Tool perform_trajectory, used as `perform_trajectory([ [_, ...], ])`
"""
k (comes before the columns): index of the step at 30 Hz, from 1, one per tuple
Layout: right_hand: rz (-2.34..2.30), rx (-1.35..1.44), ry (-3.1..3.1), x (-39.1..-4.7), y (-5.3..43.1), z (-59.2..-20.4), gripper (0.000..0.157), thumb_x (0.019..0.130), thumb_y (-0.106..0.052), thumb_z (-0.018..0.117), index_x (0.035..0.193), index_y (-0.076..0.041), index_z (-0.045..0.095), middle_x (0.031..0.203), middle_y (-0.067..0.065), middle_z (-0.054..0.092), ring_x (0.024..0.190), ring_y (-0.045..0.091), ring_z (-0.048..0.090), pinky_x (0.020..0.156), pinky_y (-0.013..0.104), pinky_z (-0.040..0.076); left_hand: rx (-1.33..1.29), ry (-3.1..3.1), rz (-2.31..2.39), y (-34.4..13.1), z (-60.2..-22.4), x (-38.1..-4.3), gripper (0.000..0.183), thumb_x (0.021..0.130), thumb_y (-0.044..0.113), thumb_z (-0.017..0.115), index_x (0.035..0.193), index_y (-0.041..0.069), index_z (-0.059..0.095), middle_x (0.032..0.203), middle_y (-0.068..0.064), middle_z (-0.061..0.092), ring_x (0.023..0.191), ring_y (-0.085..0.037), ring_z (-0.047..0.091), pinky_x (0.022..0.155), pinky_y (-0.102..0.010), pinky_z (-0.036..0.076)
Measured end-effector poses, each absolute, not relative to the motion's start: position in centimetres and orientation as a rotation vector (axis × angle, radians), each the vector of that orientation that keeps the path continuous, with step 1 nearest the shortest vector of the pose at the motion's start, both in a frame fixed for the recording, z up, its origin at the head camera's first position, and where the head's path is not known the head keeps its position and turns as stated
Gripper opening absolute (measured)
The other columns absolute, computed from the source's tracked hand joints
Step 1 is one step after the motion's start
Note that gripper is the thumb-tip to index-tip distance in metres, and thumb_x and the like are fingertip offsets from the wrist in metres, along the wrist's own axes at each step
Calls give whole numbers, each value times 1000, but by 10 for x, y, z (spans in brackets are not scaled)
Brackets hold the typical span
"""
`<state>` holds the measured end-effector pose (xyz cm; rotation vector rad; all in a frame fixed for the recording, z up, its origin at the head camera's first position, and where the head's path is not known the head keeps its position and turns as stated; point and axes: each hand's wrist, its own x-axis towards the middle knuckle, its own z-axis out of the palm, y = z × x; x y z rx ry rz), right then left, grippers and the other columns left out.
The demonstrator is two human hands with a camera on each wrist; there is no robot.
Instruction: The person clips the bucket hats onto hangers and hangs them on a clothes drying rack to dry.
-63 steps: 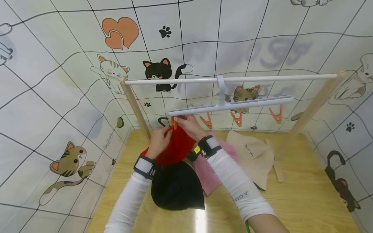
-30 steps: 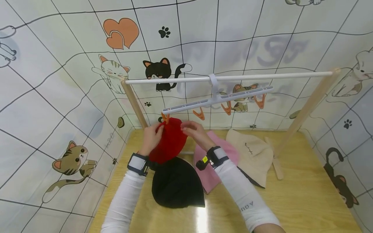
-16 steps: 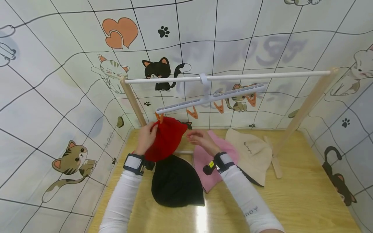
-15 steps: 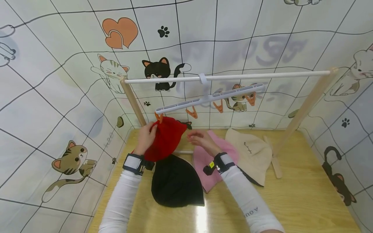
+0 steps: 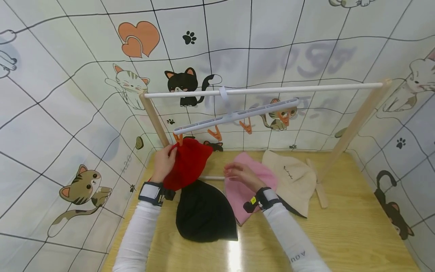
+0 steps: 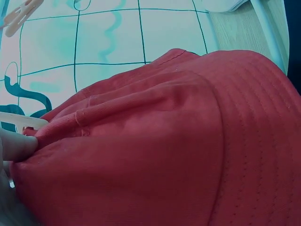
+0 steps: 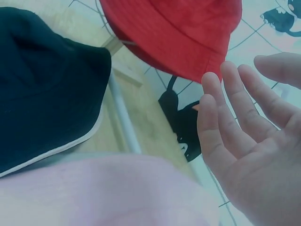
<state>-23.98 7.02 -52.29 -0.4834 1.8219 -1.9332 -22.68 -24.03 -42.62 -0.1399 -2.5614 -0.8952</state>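
My left hand [image 5: 164, 164] pinches the crown of a red bucket hat [image 5: 190, 162] close beneath an orange clip [image 5: 179, 139] at the left end of a white hanger [image 5: 234, 116]. That clip bites the hat's crown, and the brim hangs down. In the left wrist view, the thumb [image 6: 17, 146] lies against the gathered cloth beside the clip; the other fingers are mostly hidden. My right hand [image 5: 242, 174] holds nothing, its fingers loosely bent over a pink hat [image 5: 251, 189]. The right wrist view shows that palm [image 7: 268, 165] apart from the red brim.
The hanger hooks over a white rail [image 5: 306, 89] between wooden posts [image 5: 357, 121]. Several more orange clips [image 5: 246, 126] dangle from it. A black hat [image 5: 205, 213] and a beige hat [image 5: 289, 177] lie on the wooden table [image 5: 357, 226]. A cat-print wall covering [image 5: 272, 30] surrounds it.
My right hand has let go at the clip and drawn back rightward and down. The hanger has slid left along the rail with the red hat, my left hand keeping hold of it.
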Motion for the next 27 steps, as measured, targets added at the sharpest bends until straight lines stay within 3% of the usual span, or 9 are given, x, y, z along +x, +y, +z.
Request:
perform_trajectory([
  [3, -1930, -472, 1812, -237, 74, -530, 33, 98, -9, 54, 128, 3, 53, 123, 19, 59, 112, 36, 58, 95, 40, 46, -142, -2565, -873, -243, -427, -227, 17, 98, 9, 54, 93, -4, 64, 72, -14, 55, 65, -29, 47, 56, -35, 36],
  [15, -1975, -503, 1786, -230, 91, -545, 39, 99, -8, 52, 132, 11, 46, 129, 32, 50, 114, 30, 57, 98, 40, 44, -262, -2541, -783, -251, -435, -224, 15, 93, 3, 57, 80, -4, 60, 63, -12, 50, 60, -29, 45, 54, -37, 34],
  [21, -1971, -466, 1776, -223, 95, -549, 41, 98, -7, 53, 132, 13, 44, 122, 20, 59, 113, 31, 58, 97, 41, 44, -233, -2577, -849, -252, -441, -223, 13, 94, 3, 56, 84, -5, 62, 68, -14, 53, 64, -30, 47, 57, -37, 36],
  [27, -1959, -415, 1779, -220, 96, -553, 41, 98, -9, 54, 133, 12, 45, 129, 32, 50, 112, 30, 59, 98, 44, 44, -215, -2584, -850, -252, -444, -221, 13, 94, 2, 55, 85, -6, 62, 72, -17, 57, 66, -33, 49, 58, -39, 38],
])
